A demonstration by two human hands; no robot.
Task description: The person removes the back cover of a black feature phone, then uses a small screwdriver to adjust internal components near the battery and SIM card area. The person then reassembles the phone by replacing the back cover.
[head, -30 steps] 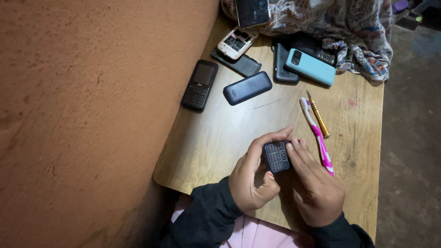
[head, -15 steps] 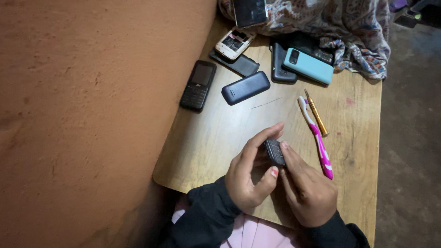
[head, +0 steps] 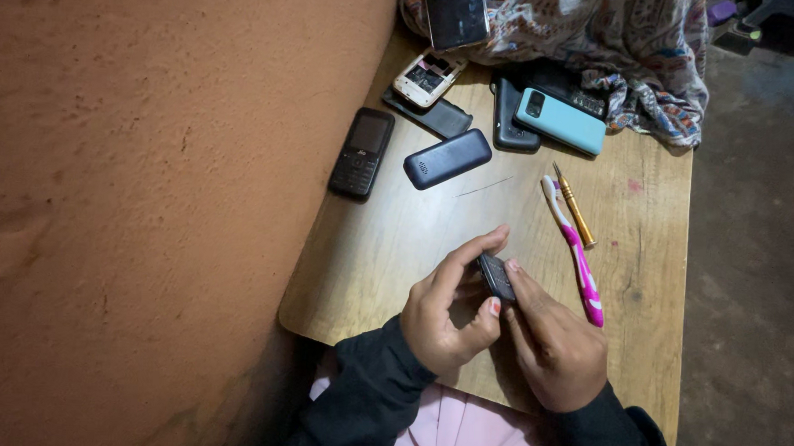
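A: What has been changed over the last second?

B: The small dark phone part (head: 497, 276) has been turned. A second ago its flat face was shown to the camera; now it is held on edge, so only a narrow side is seen. It is judged that the piece is being looked over or worked at along its rim.

A: Where is it held?

B: Low in the middle of the frame, above the near edge of the desk (head: 387, 249), pinched between both hands. The left hand (head: 446, 317) is closed on it with thumb below and forefinger arched over the top; the right hand (head: 555, 347) is closed on its other side by the fingertips.

A: And nearby?

B: A pink toothbrush (head: 576, 256) and a small gold screwdriver (head: 575, 208) are laid just to the right. Several phones (head: 448, 159) are spread across the upper middle, beside a patterned cloth (head: 614, 46).
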